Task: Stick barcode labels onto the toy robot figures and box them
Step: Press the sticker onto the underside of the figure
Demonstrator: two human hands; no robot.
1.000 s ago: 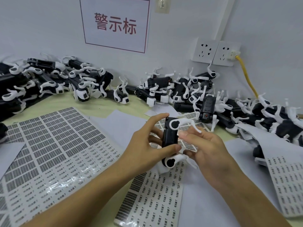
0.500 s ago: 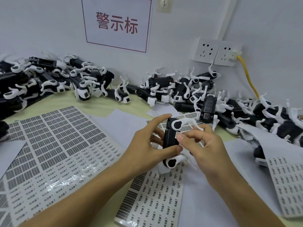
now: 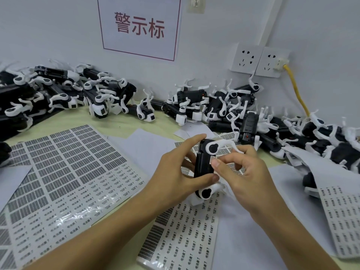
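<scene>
A black toy robot figure (image 3: 202, 164) with white legs stands on end above the table's middle. My left hand (image 3: 175, 172) grips its body, thumb low on the front and fingers over the top. My right hand (image 3: 243, 172) presses a thumb and fingertip on a small white barcode label (image 3: 212, 159) at the figure's right edge. A label sheet (image 3: 64, 172) lies flat at the left. Another label sheet (image 3: 185, 230) lies under my hands.
Heaps of black-and-white robot figures (image 3: 87, 94) line the back wall and run to the right (image 3: 321, 137). A third label sheet (image 3: 344, 217) lies at the right. Wall sockets (image 3: 259, 61) with a yellow cable (image 3: 298, 94) and a red-lettered sign (image 3: 140, 28) hang above. No box shows.
My right hand has moved up along the figure, from its lower part to the label at its right edge. My left hand keeps the same grip.
</scene>
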